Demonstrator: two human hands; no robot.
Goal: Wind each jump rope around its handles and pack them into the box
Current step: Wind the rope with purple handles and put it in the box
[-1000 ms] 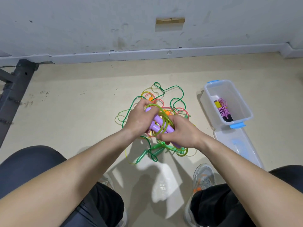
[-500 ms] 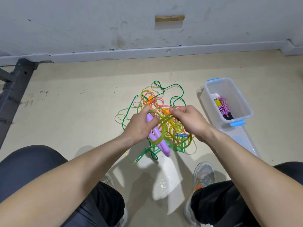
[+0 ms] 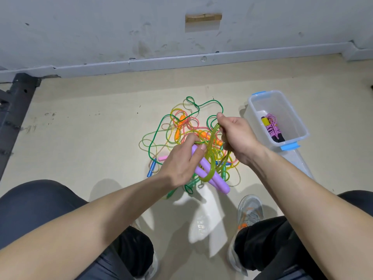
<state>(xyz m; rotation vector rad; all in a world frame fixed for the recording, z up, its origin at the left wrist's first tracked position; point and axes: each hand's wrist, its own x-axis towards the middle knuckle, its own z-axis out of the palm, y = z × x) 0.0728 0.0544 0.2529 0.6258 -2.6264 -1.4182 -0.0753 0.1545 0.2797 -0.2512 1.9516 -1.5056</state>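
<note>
Head view, single frame. At centre, the left hand (image 3: 181, 160) is clamped around the upper ends of two purple handles (image 3: 210, 175), held side by side with their free ends pointing to the lower right. The right hand (image 3: 236, 134), just right of centre, has its fingers curled around a bundle of the yellow-green cord (image 3: 212, 147), drawn up taut from the handles, around which at least one loop already lies. The cord is judged light, limp and somewhat springy, probably smooth plastic, so slack loops could slip off. The handles are rigid and light, and they are the sound place to grip while the cord is guided under light tension. Behind the hands, a pile of loose ropes (image 3: 173, 126) lies tangled on the floor. Green, pink and pale speckled cords can be told apart, together with orange handle parts, one blue handle (image 3: 151, 170) and one pink handle (image 3: 163, 158). The number of ropes in the tangle cannot be fixed. At right stands one clear box (image 3: 251, 102) with blue clasps, holding one wound rope (image 3: 272, 129) with pink cord. One lid (image 3: 298, 160) lies on the floor touching the box's lower end. Counted: two hands, two purple handles, one box, one lid, one packed rope.
</note>
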